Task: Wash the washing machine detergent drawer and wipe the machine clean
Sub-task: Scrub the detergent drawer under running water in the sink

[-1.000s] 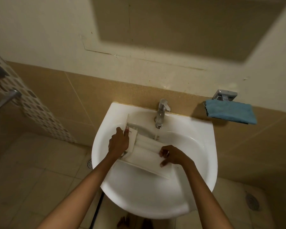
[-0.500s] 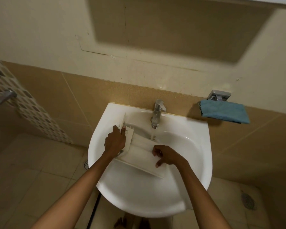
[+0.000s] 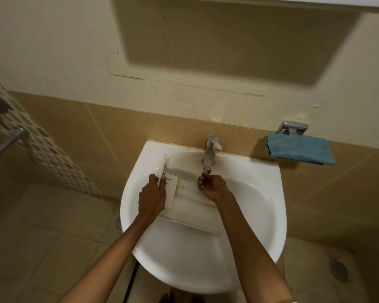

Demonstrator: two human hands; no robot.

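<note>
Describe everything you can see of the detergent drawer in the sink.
The detergent drawer is a long, off-white tray, plastic by its look, lying slantwise across the bowl of the sink. Its flat front panel stands at the back left, near the rim. The left hand grips that end; the right hand hovers over its middle under the tap, contact unclear.

Dim tiled bathroom on my feed.
Cream wall [image 3: 53, 40] across the top, tan tile band [image 3: 118, 132] beneath, mosaic strip [image 3: 42, 149] slanting at left, beige floor tiles [image 3: 42, 248] lower left, a round floor drain [image 3: 338, 270] lower right.
</note>
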